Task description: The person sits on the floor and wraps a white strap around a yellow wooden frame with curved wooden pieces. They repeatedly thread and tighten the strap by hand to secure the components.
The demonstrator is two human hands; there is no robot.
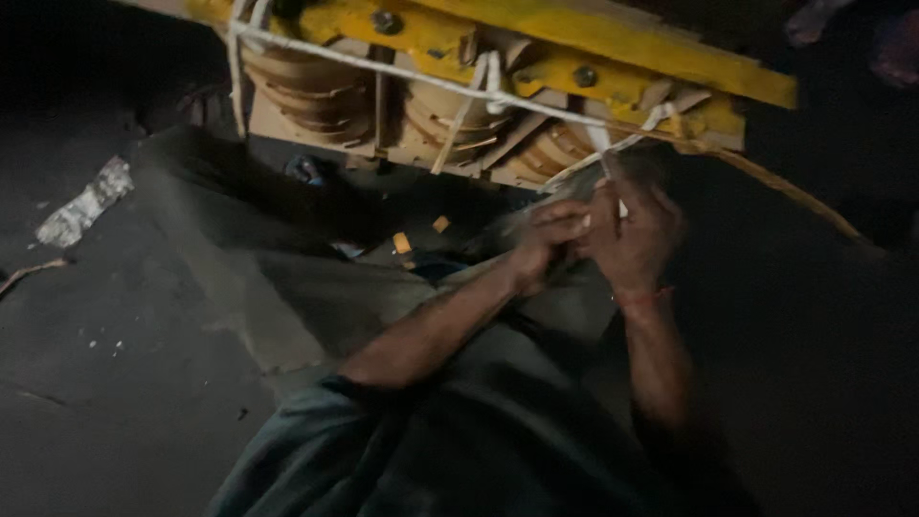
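Note:
My left hand (548, 241) and my right hand (637, 237) are pressed close together just below a yellow metal frame (613, 43). Both grip the end of a white tape strip (613, 153) that runs along the frame and around brown wound coils (316, 86). The fingers are curled shut on the strip. A red thread circles my right wrist (639, 299). The scene is dim and blurred.
Wooden wedges and paper layers sit between the coils (536, 144). Grey cloth covers my lap (287, 268). A dark floor lies to the left with a pale scrap (81, 211) on it. Small orange bits (402, 242) lie under the frame.

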